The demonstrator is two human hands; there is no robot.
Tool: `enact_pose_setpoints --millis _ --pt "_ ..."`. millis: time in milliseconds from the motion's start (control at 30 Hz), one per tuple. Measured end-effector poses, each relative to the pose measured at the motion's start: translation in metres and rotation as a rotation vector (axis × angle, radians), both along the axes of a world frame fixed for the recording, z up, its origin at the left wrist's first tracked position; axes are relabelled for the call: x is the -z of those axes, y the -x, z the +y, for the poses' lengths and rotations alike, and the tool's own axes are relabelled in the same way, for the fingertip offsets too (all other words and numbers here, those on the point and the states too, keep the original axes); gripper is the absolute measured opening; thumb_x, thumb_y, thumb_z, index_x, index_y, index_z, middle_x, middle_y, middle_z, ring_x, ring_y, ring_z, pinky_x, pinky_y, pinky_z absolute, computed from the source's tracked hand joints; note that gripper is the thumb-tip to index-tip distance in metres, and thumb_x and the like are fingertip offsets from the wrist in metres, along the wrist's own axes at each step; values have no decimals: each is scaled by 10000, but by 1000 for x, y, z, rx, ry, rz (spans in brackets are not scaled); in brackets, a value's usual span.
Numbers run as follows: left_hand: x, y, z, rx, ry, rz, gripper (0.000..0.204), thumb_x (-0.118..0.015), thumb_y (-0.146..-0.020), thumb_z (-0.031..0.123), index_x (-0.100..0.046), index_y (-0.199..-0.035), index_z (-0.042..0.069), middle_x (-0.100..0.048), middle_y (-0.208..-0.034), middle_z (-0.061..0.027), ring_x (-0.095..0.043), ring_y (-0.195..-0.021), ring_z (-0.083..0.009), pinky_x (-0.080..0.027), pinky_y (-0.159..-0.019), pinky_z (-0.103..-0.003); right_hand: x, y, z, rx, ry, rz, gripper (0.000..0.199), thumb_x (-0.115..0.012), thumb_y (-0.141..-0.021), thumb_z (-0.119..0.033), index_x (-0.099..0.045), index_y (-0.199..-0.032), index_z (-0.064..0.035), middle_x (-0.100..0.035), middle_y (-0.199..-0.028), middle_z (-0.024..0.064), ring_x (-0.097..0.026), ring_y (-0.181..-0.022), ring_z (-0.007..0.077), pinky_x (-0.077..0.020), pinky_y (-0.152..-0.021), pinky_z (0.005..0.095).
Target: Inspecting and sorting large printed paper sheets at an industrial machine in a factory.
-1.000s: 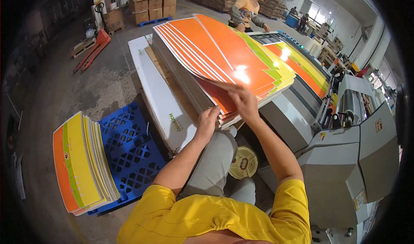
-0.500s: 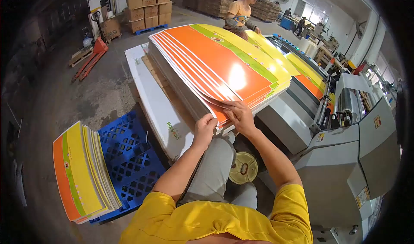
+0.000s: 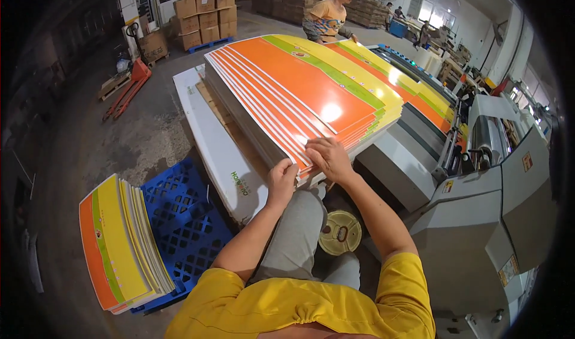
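Fanned stack of printed sheets now lower and flatter than a second ago, at 12 o'clock. Left hand pinches its near edge; right hand presses flat on top.

I have both forearms reaching up from the lower edge, bare below yellow sleeves, converging ahead of me. My left hand is curled — knuckles up, fingers bent in a grip. My right hand lies just beside it, palm down, fingers spread flat — wrist slightly cocked.
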State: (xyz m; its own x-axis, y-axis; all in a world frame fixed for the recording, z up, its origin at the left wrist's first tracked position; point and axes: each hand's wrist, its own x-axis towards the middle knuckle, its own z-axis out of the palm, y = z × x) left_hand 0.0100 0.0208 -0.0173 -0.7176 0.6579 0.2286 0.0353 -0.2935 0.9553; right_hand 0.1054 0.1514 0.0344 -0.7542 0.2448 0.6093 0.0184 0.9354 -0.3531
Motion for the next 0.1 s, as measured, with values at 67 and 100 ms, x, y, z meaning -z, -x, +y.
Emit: enact_pose_setpoints --millis 67,100 --pt "7 2 4 -16 12 65 207 -534 -809 155 -498 -659 17 -433 -562 18 -407 -533 -50 -339 -475 -255 12 1 13 69 -73 -85 303 -484 -865 -326 -630 -983 -88 -605 -1057 61 -518 -1024 253 -359 -888 401" --pt "8 3 5 -6 4 44 194 -529 -808 149 -501 -662 24 -427 -558 12 -404 -548 -47 -337 -487 -251 7 0 14 10 -85 -170 318 -479 -872 -336 -612 -1033 -96 -603 -1078 66 -504 -1057 250 -361 -895 388"
